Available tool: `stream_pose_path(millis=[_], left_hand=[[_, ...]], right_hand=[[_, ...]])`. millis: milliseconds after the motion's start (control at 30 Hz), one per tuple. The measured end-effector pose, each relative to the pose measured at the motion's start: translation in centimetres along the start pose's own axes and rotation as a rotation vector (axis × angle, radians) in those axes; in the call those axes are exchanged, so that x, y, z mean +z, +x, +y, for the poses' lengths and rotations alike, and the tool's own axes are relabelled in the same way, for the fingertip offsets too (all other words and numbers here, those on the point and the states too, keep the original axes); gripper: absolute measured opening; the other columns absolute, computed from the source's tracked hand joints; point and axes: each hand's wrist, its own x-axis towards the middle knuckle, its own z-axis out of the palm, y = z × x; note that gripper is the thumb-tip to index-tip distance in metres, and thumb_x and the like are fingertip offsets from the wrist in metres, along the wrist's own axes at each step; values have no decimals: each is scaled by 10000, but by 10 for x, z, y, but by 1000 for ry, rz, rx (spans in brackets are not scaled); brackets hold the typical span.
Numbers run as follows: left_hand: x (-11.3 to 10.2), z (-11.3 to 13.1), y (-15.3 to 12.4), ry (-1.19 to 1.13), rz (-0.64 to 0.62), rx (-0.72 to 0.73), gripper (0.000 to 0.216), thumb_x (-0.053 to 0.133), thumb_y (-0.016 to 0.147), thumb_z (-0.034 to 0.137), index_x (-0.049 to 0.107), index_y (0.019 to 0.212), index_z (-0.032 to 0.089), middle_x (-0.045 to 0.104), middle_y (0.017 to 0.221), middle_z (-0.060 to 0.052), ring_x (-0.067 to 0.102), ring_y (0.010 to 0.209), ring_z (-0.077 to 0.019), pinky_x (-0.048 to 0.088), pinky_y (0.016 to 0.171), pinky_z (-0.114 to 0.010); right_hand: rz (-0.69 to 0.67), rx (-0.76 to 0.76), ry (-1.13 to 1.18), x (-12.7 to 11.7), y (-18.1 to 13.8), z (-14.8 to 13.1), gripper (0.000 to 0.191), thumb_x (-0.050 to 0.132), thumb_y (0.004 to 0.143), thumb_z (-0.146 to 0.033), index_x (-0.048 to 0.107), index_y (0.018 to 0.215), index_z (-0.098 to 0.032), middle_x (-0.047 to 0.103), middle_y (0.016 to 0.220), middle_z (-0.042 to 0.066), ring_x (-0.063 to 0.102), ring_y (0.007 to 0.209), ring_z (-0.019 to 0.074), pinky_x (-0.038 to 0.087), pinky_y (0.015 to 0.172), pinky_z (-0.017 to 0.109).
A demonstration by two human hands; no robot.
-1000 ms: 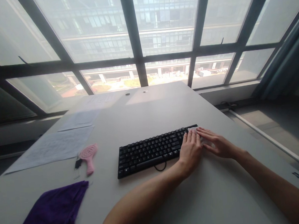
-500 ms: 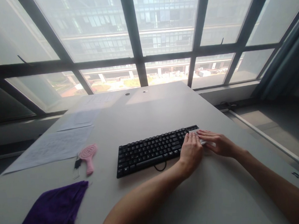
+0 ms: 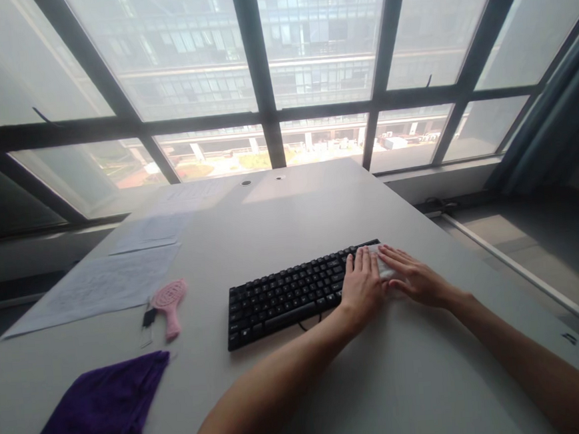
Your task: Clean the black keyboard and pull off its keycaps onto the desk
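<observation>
A black keyboard lies at a slant on the white table, its cable looping out at the near edge. Over its right end, my left hand lies flat with outstretched fingers, the tips at the number pad and the edge of a white wipe. My right hand comes in from the right, fingers stretched over the wipe and thumb below them, holding it against the keyboard's right end. Both hands are close together, and they hide part of the wipe and the keys under it.
Left of the keyboard lie a pink hairbrush and a small black-tipped item. A purple cloth covers the near left corner. Printed sheets line the left side of the white table. Large windows stand behind.
Both hands have shifted slightly left and up with the wipe, further onto the keyboard's right end. The keyboard's right end has moved slightly left.
</observation>
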Motion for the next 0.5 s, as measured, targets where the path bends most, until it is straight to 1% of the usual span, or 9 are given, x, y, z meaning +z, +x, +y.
stream_pose_path(millis=[67,133,233,333,400,500], left_hand=[[3,-1,1,7,2,14,699,392,994,508,381,1490,15,332,1562,-227,282,1475,-326,259,1193,-496],[5,-1,1,13,4,37,661,400,999,471,405,1475,12,365,1545,-227,305,1466,-320,262,1193,-489],[7,0,2,22,14,56,606,386,1011,406,433,1451,-7,417,1513,-230,352,1443,-318,280,1187,-482],[6,2,1,40,24,77,551,377,1013,320,442,1439,-23,446,1491,-234,392,1420,-315,294,1184,-474],[4,4,1,58,27,88,510,374,1008,261,460,1426,-19,475,1469,-234,422,1403,-300,312,1175,-461],[1,6,2,81,25,106,466,369,1001,208,503,1391,-8,529,1422,-233,479,1363,-279,343,1157,-446]], right_hand=[[0,9,-6,3,0,2,777,581,949,-456,192,1591,-253,254,1617,99,258,1483,320,305,1198,539],[-9,12,-3,4,0,3,775,598,942,-433,211,1587,-250,283,1608,101,276,1477,318,309,1196,540],[-25,4,22,1,-1,3,711,593,943,-313,269,1573,-252,333,1590,88,315,1464,304,330,1191,527],[-20,-9,59,-4,-1,2,647,535,934,-170,343,1546,-250,373,1571,71,355,1448,280,353,1188,503],[0,-21,75,-6,-1,2,627,521,918,-121,401,1519,-249,417,1545,68,397,1426,278,373,1179,502],[30,-44,84,-7,0,2,591,535,901,-97,484,1469,-250,479,1501,66,461,1385,279,403,1163,501]])
